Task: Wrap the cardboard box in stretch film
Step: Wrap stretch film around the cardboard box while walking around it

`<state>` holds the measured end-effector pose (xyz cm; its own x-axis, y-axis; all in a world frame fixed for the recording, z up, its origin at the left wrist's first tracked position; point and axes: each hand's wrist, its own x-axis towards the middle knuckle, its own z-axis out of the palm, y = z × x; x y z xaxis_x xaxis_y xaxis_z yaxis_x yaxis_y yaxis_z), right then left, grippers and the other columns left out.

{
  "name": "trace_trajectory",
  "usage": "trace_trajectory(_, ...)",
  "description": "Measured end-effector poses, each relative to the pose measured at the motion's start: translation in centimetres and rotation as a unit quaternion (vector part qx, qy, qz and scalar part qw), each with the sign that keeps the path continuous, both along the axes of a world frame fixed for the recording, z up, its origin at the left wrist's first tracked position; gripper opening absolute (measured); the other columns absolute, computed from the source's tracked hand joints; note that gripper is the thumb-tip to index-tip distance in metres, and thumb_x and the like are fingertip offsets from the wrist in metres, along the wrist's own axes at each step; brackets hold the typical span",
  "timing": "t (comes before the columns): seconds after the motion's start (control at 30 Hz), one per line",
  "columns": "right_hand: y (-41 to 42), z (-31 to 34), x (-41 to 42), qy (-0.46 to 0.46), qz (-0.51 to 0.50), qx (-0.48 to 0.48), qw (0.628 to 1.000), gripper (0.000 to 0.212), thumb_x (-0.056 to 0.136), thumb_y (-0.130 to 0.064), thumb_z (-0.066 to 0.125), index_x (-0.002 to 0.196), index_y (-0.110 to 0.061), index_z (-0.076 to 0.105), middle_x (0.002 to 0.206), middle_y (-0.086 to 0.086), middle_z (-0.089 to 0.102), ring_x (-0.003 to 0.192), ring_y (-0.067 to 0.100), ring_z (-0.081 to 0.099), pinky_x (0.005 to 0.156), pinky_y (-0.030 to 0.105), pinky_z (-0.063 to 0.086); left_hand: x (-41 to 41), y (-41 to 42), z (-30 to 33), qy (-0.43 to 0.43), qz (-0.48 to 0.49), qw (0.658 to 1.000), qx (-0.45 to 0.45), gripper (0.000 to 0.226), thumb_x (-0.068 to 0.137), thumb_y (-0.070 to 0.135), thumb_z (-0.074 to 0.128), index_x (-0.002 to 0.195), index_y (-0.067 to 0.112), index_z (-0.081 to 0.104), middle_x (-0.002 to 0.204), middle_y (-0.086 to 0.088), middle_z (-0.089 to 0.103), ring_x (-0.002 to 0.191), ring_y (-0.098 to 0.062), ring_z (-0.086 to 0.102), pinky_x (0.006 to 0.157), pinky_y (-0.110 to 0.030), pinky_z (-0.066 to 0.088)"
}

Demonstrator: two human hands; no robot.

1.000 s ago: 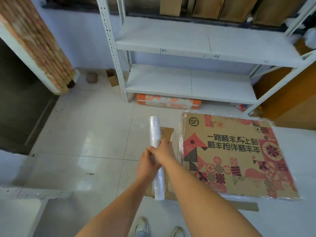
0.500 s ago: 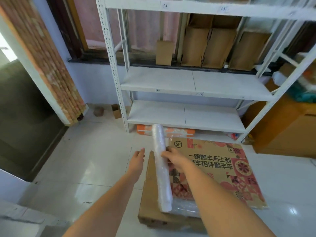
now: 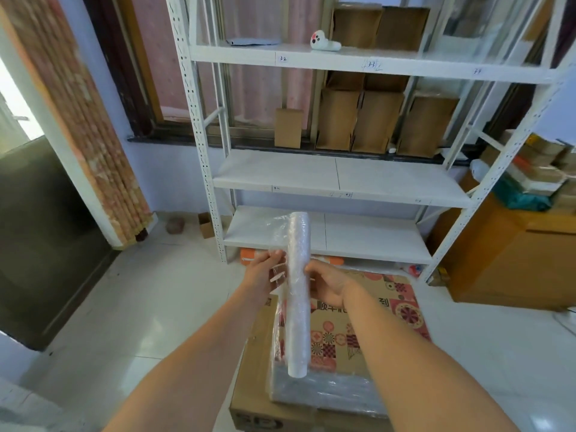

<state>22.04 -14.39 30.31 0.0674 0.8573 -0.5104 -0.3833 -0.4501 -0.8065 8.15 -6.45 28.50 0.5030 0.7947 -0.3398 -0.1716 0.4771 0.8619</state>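
A patterned red-and-brown cardboard box point(image 3: 371, 325) lies on the floor below my arms, its near side covered in clear film. It sits on a plain brown carton point(image 3: 255, 369). I hold a roll of stretch film point(image 3: 297, 291) upright in front of me. My right hand point(image 3: 328, 283) grips the roll at its middle from the right. My left hand point(image 3: 265, 274) pinches the loose film edge that stands off the roll's left side.
A white metal shelf rack point(image 3: 336, 179) stands straight ahead with brown cartons point(image 3: 377, 120) behind it. An orange wooden cabinet point(image 3: 511, 257) is at the right. A brick-patterned pillar point(image 3: 78, 126) and a dark doorway are at the left. White floor tiles point(image 3: 149, 307) surround the box.
The view tilted up toward the shelves. The roll rose higher and more upright. My left hand moved from open beside the roll to pinching the loose film edge.
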Motion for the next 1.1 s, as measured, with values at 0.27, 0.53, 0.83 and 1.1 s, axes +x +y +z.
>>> trace_trajectory(0.27,-2.9,0.3,2.1,-0.09,-0.132,-0.035,0.987,0.047,0.088,-0.017,0.065,0.13,-0.005,0.047,0.115,0.014,0.06,0.101,0.03,0.059,0.093,0.047,0.05,1.5,-2.2,2.9,0.086,0.014,0.991,0.106,0.01,0.092,0.01,0.058,0.083,0.009,0.06,0.066,-0.006,0.059,0.051,-0.016,0.059,0.049,-0.026,0.051)
trace_trajectory(0.53,-6.1,1.7,2.6,-0.363,-0.127,-0.014,0.923,0.069,0.081,-0.04,0.072,0.133,-0.007,0.044,0.119,0.006,0.054,0.105,0.022,0.054,0.084,0.031,0.047,1.8,-2.6,4.2,0.095,0.02,0.98,0.173,0.01,0.092,0.011,0.058,0.083,0.01,0.062,0.066,-0.01,0.058,0.047,-0.016,0.057,0.047,-0.025,0.048)
trace_trajectory(0.83,-6.9,4.8,0.3,-0.301,-0.187,0.036,0.935,0.066,0.084,-0.034,0.071,0.139,-0.011,0.041,0.128,0.006,0.055,0.11,0.023,0.054,0.095,0.035,0.046,-3.2,-4.7,0.2,0.098,-0.329,0.935,0.091,0.068,0.078,0.061,0.058,0.127,0.013,0.052,0.109,-0.005,0.068,0.094,-0.018,0.067,0.075,-0.032,0.051)
trace_trajectory(1.1,-7.2,5.4,-1.3,-0.323,-0.29,0.02,0.901,0.066,0.077,-0.033,0.077,0.131,-0.014,0.044,0.12,0.005,0.058,0.112,0.027,0.057,0.09,0.038,0.049,-5.8,-5.3,-0.7,0.123,-0.333,0.929,0.109,0.013,0.079,0.004,0.07,0.09,0.0,0.064,0.085,-0.016,0.071,0.072,-0.023,0.069,0.067,-0.037,0.06)
